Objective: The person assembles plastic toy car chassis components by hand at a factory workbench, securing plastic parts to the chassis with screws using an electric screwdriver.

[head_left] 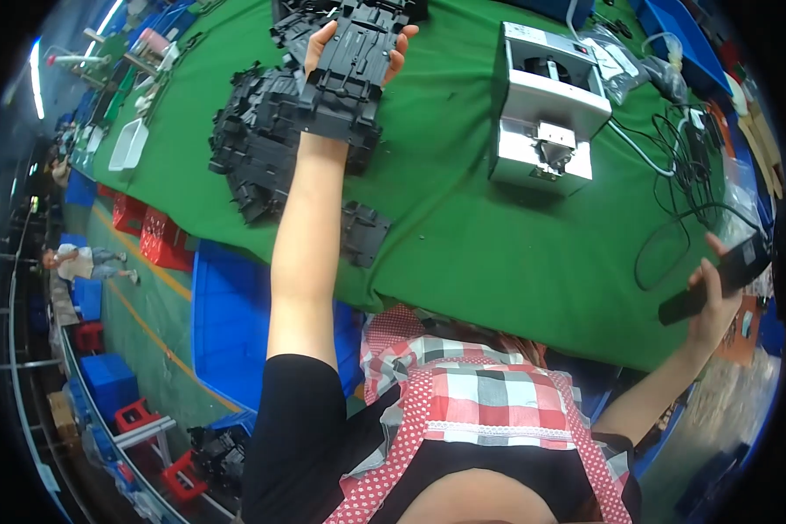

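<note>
Stretched far out over the green table, my left hand grips a black plastic chassis from beneath, thumb and fingers curled round its sides. Directly below and beside it lies a pile of similar black plastic chassis parts. One loose black part rests by the near table edge, partly behind my forearm. At the right, my right hand is closed round a black electric screwdriver, which is tilted above the table's right side. Its far end is lost in the dark rim.
A silver screw feeder stands right of centre on the green cloth. Tangled black cables lie beyond it, near clear bags and a blue tray. A blue bin sits below the left edge; another person is far left.
</note>
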